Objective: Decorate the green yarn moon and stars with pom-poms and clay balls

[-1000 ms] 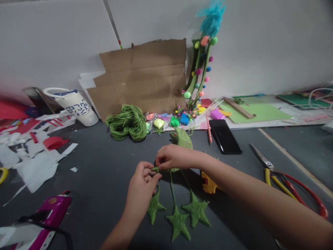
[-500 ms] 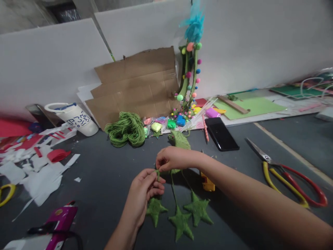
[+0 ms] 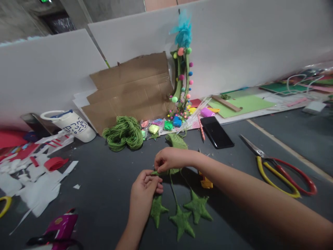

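My right hand [image 3: 170, 160] reaches across from the right, thumb and fingertips pinched on a short bit of green yarn [image 3: 154, 173]. Curled around the same yarn from the left is my left hand [image 3: 146, 189], its fingers closed and partly hiding the strand. Just below lie green yarn-covered stars: one star [image 3: 157, 211] beside the left hand, a second star [image 3: 182, 223] in the middle and a third star [image 3: 198, 207] to the right. Strings run up from the latter two toward a green yarn-wrapped piece [image 3: 178, 141], partly covered by my right hand.
A green yarn skein [image 3: 123, 133] lies behind the hands. Large scissors [image 3: 265, 156], a phone [image 3: 218, 132] and a yellow-handled tool [image 3: 206, 181] are rightward. Paper scraps [image 3: 41, 187], a white cup [image 3: 80, 126] and a purple tool [image 3: 62, 229] occupy the left. Cardboard [image 3: 130, 92] leans behind.
The left fingers have shifted around the yarn, and the green bit that stood as a small upright loop now lies flatter. The right hand keeps its pinch. The camera view has shifted slightly.
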`<action>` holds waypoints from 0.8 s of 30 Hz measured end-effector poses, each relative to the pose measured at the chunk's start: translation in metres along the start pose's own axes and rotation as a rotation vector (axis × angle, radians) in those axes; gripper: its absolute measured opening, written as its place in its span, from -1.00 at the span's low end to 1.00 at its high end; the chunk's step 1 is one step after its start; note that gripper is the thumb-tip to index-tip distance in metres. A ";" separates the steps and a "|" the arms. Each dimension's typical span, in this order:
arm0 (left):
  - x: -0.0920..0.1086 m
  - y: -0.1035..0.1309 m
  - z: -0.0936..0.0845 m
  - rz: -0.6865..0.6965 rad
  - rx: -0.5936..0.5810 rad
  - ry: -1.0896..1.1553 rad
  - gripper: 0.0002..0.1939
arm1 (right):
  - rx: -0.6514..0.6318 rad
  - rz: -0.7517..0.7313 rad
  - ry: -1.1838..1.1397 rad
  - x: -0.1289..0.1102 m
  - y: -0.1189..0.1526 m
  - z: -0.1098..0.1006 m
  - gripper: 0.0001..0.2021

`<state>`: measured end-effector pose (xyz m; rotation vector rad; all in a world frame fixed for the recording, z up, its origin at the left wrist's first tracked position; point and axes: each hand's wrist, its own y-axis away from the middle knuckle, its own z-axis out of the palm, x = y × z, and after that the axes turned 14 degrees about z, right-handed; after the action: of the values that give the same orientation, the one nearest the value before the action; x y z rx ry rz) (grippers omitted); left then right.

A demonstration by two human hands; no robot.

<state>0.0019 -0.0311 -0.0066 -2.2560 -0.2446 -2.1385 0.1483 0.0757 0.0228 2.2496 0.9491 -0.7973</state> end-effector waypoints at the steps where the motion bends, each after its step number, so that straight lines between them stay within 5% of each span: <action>1: 0.000 0.000 0.000 0.008 0.005 -0.016 -0.79 | -0.001 0.002 0.000 0.000 0.000 0.000 -0.89; 24: -0.006 0.003 0.003 0.053 0.022 -0.157 -0.79 | -0.051 0.024 0.007 0.001 0.001 -0.005 -0.82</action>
<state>0.0045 -0.0343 -0.0120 -2.3919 -0.2082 -1.9271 0.1508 0.0792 0.0252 2.2169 0.9335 -0.7475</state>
